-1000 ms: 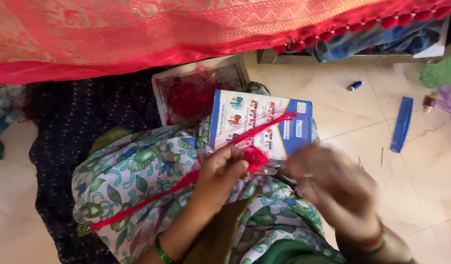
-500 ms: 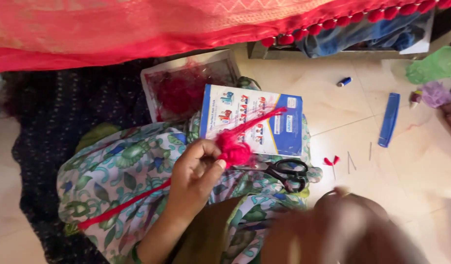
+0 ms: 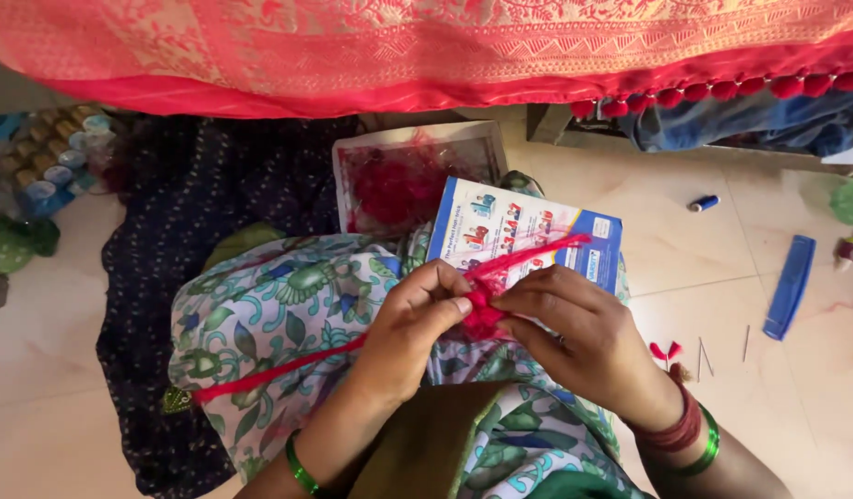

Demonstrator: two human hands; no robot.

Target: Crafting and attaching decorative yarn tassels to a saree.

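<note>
Left hand (image 3: 417, 319) and right hand (image 3: 574, 328) meet over the lap, both pinching a small red pompom (image 3: 482, 310) between fingertips; left thumb and forefinger clamp it from the left, right fingers close on it from the right. A red cord (image 3: 279, 368) runs through the pompom: one end slants down-left across the floral cloth (image 3: 279, 314) on the lap, the other pokes up-right over a blue-and-white box (image 3: 528, 231). Box leans just behind the hands, partly on the lap. Behind it, a clear tray (image 3: 413, 176) with loose red fluff inside. Dark dotted fabric (image 3: 186, 222) lies on the floor (image 3: 676, 249) to the left, thread spools (image 3: 61, 162) at far left. Right of the hands on the floor: tiny red scrap (image 3: 667, 350), a few pins (image 3: 704, 356), blue comb (image 3: 789, 286), small blue spool (image 3: 704, 202). Red-orange drape (image 3: 399, 46) with a row of finished pompoms (image 3: 722, 92) along its hem hangs across the top. Progress, judged: pompom looks bundled and sits on the cord, seemingly being tied or shaped; cord ends untrimmed, not yet attached to any hem. Scissors not visible.
</note>
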